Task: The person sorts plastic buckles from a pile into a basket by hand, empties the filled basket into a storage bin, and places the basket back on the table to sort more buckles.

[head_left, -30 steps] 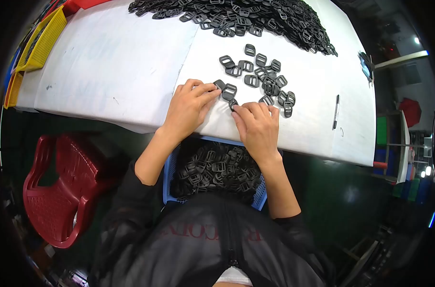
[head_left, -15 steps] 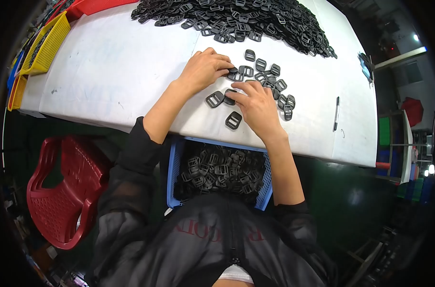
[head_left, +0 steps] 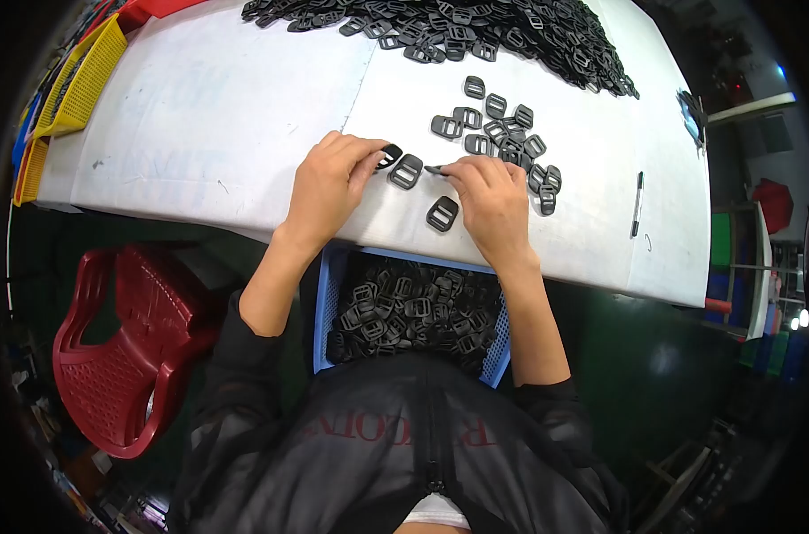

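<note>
My left hand point(head_left: 333, 182) pinches a black plastic buckle point(head_left: 388, 157) by its edge, just above the white table point(head_left: 244, 133). Between my two hands a second buckle point(head_left: 406, 172) lies flat. My right hand point(head_left: 491, 200) holds another buckle point(head_left: 436, 170) between thumb and fingers, seen nearly edge-on. A single buckle point(head_left: 442, 214) rests near the table's front edge, left of my right wrist. Beyond my right hand is a loose cluster of several buckles point(head_left: 496, 133), some overlapping.
A large heap of black buckles point(head_left: 529, 36) covers the table's far side. Below the front edge stands a blue basket point(head_left: 326, 303) of buckles. A pen point(head_left: 638, 205) lies at the right, yellow baskets point(head_left: 88, 80) at the left. Red chairs point(head_left: 146, 329) stand lower left.
My left hand has moved left and down from the cluster and now holds a buckle. My right hand has lifted a buckle off the table. The view has shifted slightly.
</note>
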A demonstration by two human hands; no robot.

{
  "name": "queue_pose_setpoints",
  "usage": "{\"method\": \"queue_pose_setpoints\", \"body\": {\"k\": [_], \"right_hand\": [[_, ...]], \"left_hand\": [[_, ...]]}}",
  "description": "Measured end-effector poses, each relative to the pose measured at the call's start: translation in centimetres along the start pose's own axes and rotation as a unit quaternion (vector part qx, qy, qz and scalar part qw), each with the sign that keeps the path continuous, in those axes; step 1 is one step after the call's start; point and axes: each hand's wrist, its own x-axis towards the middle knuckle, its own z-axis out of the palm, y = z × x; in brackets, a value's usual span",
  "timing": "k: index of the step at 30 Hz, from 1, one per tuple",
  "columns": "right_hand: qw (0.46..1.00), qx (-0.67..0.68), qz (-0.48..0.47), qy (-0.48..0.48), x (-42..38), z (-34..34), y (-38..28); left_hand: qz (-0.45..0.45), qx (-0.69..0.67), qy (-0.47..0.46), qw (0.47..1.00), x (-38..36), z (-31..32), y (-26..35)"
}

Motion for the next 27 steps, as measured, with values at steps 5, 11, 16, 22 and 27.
{"method": "queue_pose_setpoints", "body": {"k": [5, 11, 16, 22, 27], "right_hand": [[0.995, 0.042, 0.094, -0.010, 0.3, -0.8, 0.0], [0.995, 0.060, 0.076, -0.017, -1.6, -3.1, -2.5], [0.990, 0.047, 0.120, 0.051, -2.2, -0.8, -1.5], [0.990, 0.001, 0.131, 0.059, -0.3, 1.0, -1.5], [0.966, 0.143, 0.215, 0.017, 0.0, 0.1, -1.5]], "left_hand": [[0.011, 0.077, 0.060, 0.995, 0.8, 0.2, 0.6], [0.081, 0.085, 0.056, 0.991, -0.9, 1.1, 2.2], [0.077, 0.112, 0.073, 0.988, -1.0, 2.6, 2.6], [0.093, 0.134, 0.046, 0.985, -1.0, 3.3, 2.6], [0.063, 0.071, 0.009, 0.995, -1.3, 3.2, 2.8]]}}
